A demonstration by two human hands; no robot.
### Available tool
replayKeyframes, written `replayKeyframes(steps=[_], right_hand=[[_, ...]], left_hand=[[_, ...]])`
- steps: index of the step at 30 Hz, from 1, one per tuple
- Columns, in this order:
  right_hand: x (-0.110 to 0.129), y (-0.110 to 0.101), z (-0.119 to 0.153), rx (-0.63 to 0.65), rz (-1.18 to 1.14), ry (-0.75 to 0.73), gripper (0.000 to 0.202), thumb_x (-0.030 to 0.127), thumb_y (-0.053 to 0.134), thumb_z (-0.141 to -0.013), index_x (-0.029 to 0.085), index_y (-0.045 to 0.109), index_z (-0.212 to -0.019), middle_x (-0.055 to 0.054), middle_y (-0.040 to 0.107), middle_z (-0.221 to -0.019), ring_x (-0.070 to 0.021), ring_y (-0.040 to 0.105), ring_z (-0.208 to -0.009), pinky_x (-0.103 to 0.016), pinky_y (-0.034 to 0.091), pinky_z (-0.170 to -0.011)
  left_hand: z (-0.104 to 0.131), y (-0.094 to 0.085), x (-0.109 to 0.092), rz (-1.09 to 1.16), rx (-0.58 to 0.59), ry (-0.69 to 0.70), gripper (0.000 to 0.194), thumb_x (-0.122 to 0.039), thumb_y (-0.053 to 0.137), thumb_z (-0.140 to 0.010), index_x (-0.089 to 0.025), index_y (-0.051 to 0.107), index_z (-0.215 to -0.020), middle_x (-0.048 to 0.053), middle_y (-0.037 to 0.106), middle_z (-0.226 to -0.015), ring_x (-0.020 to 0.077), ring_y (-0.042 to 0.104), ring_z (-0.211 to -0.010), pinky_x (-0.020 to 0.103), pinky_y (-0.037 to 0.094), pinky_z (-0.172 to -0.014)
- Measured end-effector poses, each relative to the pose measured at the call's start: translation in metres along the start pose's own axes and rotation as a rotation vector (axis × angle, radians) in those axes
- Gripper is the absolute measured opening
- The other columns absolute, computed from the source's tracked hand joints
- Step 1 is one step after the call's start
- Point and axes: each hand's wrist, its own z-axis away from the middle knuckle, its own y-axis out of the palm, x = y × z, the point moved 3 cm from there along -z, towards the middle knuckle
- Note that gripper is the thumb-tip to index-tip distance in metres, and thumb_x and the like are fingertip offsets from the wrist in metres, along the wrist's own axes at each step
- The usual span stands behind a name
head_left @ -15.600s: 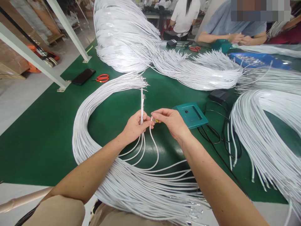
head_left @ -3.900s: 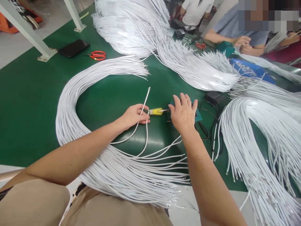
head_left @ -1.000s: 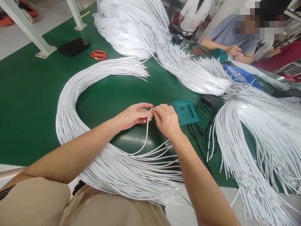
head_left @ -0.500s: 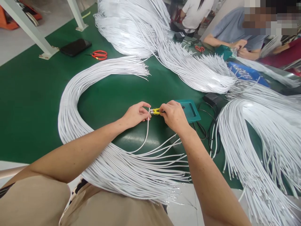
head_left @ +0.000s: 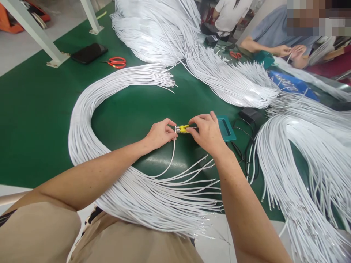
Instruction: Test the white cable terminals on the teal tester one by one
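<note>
My left hand pinches the end of a single white cable between thumb and fingertips. That cable curves up from a thick bundle of white cables curling around the work area. In my right hand is a small yellow tool with a metal front end. Thumb and index finger grip its rear, while the other fingers stick out. The metal end meets the cable tip at my left fingertips. My fingers partly cover the tool, so its exact kind is unclear.
A teal tray lies just beyond my right hand, near black cords. More white cable bundles fill the right and back. Red-handled scissors and a black phone lie at the back left. Across the table, a co-worker's hands handle a cable.
My right hand has shifted slightly right along the yellow tool, and its outer fingers have lifted. My left hand keeps its pinch. The co-worker's hands have moved apart.
</note>
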Motion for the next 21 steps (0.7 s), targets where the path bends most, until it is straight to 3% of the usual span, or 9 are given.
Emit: replayKeyframes(steps=[2,5,9,13,16,18,21], right_hand=[[-0.008,0.001,0.006,-0.099,0.066,0.097,0.028,0.029,0.047,-0.091,0.016,0.061,-0.113,-0.014,0.064,-0.117,-0.0302,0.047,-0.120,-0.058,0.015,-0.110],[-0.019,0.007,0.013,-0.148,0.160,0.221,0.043,0.030,0.041,-0.094,0.013,0.049,-0.132,-0.019,0.048,-0.141,-0.0355,0.036,-0.132,-0.065,0.016,-0.107],[-0.022,0.014,0.013,-0.127,0.151,0.255,0.045,0.030,0.039,-0.094,0.014,0.048,-0.135,-0.018,0.046,-0.143,-0.0348,0.036,-0.134,-0.063,0.019,-0.108],[-0.015,0.002,0.015,-0.182,0.039,0.257,0.043,0.032,0.041,-0.094,0.015,0.051,-0.132,-0.016,0.049,-0.141,-0.0308,0.040,-0.133,-0.058,0.020,-0.111],[-0.011,-0.017,0.032,-0.272,-0.125,0.261,0.035,0.033,0.041,-0.094,0.017,0.059,-0.120,-0.013,0.062,-0.124,-0.0258,0.054,-0.117,-0.045,0.033,-0.104],[-0.014,-0.027,0.055,-0.305,-0.239,0.313,0.030,0.034,0.042,-0.094,0.019,0.066,-0.101,-0.010,0.069,-0.100,-0.0220,0.061,-0.095,-0.034,0.043,-0.088],[-0.029,-0.031,0.103,-0.259,-0.328,0.483,0.032,0.039,0.045,-0.092,0.020,0.065,-0.076,-0.004,0.067,-0.073,-0.0169,0.059,-0.067,-0.028,0.042,-0.068]], left_hand=[[0.000,0.000,0.000,-0.008,0.001,-0.003,0.031,-0.021,0.069,-0.069,-0.019,0.056,-0.097,0.003,0.073,-0.073,0.0167,0.069,-0.065,0.030,0.055,-0.064],[0.000,-0.002,0.001,-0.009,0.007,-0.008,0.030,-0.021,0.070,-0.068,-0.019,0.056,-0.095,0.003,0.073,-0.073,0.0164,0.068,-0.064,0.031,0.055,-0.066],[0.000,-0.009,0.000,0.011,0.023,-0.036,0.031,-0.021,0.073,-0.066,-0.018,0.057,-0.092,0.004,0.073,-0.071,0.0162,0.067,-0.062,0.030,0.054,-0.063],[0.004,-0.015,-0.010,0.077,0.030,-0.028,0.038,-0.025,0.076,-0.066,-0.017,0.055,-0.096,0.003,0.072,-0.073,0.0160,0.068,-0.064,0.028,0.052,-0.062],[0.008,-0.016,-0.020,0.108,0.077,0.031,0.049,-0.032,0.075,-0.069,-0.017,0.055,-0.111,0.004,0.072,-0.079,0.0173,0.069,-0.071,0.028,0.051,-0.065],[0.011,-0.015,-0.023,0.092,0.112,0.066,0.051,-0.035,0.074,-0.071,-0.016,0.057,-0.115,0.006,0.073,-0.084,0.0179,0.069,-0.076,0.027,0.051,-0.066],[0.014,-0.013,-0.024,0.072,0.148,0.079,0.042,-0.037,0.073,-0.072,-0.015,0.064,-0.106,0.007,0.072,-0.089,0.0175,0.068,-0.080,0.026,0.049,-0.069]])
